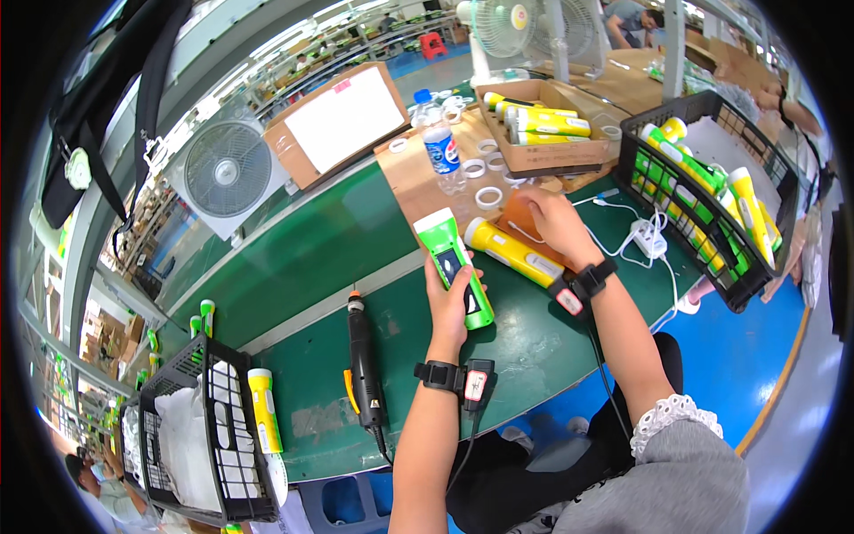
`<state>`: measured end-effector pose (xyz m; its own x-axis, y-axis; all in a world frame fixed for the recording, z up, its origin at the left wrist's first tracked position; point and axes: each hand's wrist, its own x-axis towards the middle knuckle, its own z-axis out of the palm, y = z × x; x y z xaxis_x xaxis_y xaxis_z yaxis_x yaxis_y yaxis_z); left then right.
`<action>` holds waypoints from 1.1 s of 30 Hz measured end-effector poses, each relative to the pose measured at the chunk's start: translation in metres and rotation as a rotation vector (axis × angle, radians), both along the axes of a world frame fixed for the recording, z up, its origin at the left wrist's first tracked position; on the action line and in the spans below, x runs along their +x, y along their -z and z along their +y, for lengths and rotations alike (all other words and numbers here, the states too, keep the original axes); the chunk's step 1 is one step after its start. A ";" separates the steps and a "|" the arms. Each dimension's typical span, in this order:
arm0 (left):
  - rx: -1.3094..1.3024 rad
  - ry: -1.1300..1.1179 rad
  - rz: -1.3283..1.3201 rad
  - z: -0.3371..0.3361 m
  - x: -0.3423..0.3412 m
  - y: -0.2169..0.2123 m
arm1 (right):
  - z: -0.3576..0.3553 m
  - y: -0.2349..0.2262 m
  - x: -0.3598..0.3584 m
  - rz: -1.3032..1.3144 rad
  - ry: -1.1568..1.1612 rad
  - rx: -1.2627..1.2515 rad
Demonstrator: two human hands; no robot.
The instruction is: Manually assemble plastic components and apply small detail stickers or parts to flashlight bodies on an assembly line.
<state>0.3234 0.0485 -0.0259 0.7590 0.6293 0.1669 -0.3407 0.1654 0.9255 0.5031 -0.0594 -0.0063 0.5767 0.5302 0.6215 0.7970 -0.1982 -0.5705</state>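
Note:
My left hand (452,298) is closed around a green flashlight (454,267) with a white head, its dark panel facing up. My right hand (559,227) has its fingers curled above an orange-brown patch (518,216) on the bench; what they hold, if anything, is hidden. A thin white cable (525,234) shows beside these fingers. Just below the right hand, a yellow flashlight (511,252) lies on the green bench, partly behind the wrist strap. Left of my left forearm lies a black electric screwdriver (363,365) with a yellow lever.
White rings (488,198) and a blue-labelled bottle (440,147) sit behind the hands. A cardboard box (556,158) holds yellow flashlights. The right black crate (654,191) holds several flashlights; another crate (218,418) stands left, beside a yellow flashlight (264,409). A white power strip (648,238) lies among cables.

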 end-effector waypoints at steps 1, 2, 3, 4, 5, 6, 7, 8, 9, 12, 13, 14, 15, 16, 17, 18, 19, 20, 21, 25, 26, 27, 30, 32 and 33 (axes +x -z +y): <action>0.016 -0.023 0.036 -0.001 0.000 -0.001 | 0.002 0.008 0.010 -0.021 -0.034 -0.016; 0.043 -0.044 0.055 -0.001 0.002 0.000 | 0.001 0.015 0.019 -0.042 -0.067 -0.033; 0.119 -0.079 0.076 0.001 0.004 0.004 | 0.002 0.016 0.023 0.014 -0.104 -0.091; 0.196 -0.113 0.094 0.004 0.006 0.010 | 0.003 0.020 0.025 0.014 -0.087 -0.088; 0.267 -0.146 0.097 0.006 0.009 0.014 | 0.006 0.024 0.028 -0.026 -0.177 -0.121; 0.339 -0.182 0.097 0.009 0.010 0.018 | 0.010 0.028 0.031 -0.067 -0.269 -0.154; 0.432 -0.230 0.110 0.009 0.011 0.019 | 0.012 0.032 0.032 -0.010 -0.289 -0.241; 0.485 -0.250 0.166 0.009 0.011 0.019 | 0.012 0.037 0.034 0.048 -0.306 -0.329; 0.512 -0.255 0.201 0.002 0.014 0.016 | 0.009 0.035 0.035 0.122 -0.349 -0.363; 0.549 -0.261 0.233 -0.001 0.010 0.016 | 0.016 0.032 0.022 0.200 -0.442 -0.210; 0.557 -0.253 0.222 0.003 0.007 0.020 | 0.018 0.033 0.013 0.099 -0.363 -0.217; 0.529 -0.225 0.221 0.007 0.002 0.020 | 0.022 0.020 0.000 0.093 -0.264 -0.443; 0.494 -0.236 0.238 0.006 0.000 0.018 | 0.024 0.021 -0.003 0.130 -0.221 -0.433; 0.418 -0.169 0.263 -0.002 -0.003 0.009 | 0.023 0.029 -0.005 0.050 -0.183 -0.294; 0.383 -0.145 0.265 -0.008 -0.006 0.002 | 0.021 0.027 -0.008 0.032 -0.151 -0.288; 0.348 -0.124 0.271 -0.013 -0.006 -0.001 | 0.018 0.025 -0.010 0.015 -0.123 -0.282; 0.311 -0.072 0.282 -0.014 -0.004 -0.001 | 0.018 0.028 -0.005 -0.025 -0.037 -0.249; 0.312 -0.066 0.281 -0.015 0.001 0.000 | 0.014 0.029 0.000 -0.025 -0.030 -0.250; 0.274 -0.047 0.257 -0.012 0.000 0.003 | 0.015 0.024 -0.002 0.054 -0.058 -0.124; 0.220 -0.067 0.182 -0.012 0.004 0.008 | 0.015 0.005 -0.007 0.015 -0.277 0.108; 0.223 -0.082 0.172 -0.010 0.005 0.010 | 0.012 -0.001 -0.009 0.030 -0.416 0.064; 0.227 -0.094 0.156 -0.012 0.009 0.010 | 0.006 -0.003 -0.005 0.016 -0.610 -0.001; 0.276 -0.129 0.146 -0.011 0.011 0.011 | 0.002 -0.011 -0.015 0.080 -0.881 -0.190; 0.321 -0.115 0.154 -0.014 0.011 0.010 | 0.004 -0.008 -0.024 0.232 -0.684 0.013; 0.332 -0.091 0.154 -0.014 0.010 0.009 | 0.008 -0.007 -0.026 0.268 -0.635 0.104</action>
<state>0.3338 0.0343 -0.0347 0.7344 0.6264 0.2614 -0.1927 -0.1768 0.9652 0.4775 -0.0517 0.0012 0.3154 0.7608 0.5672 0.5696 0.3263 -0.7544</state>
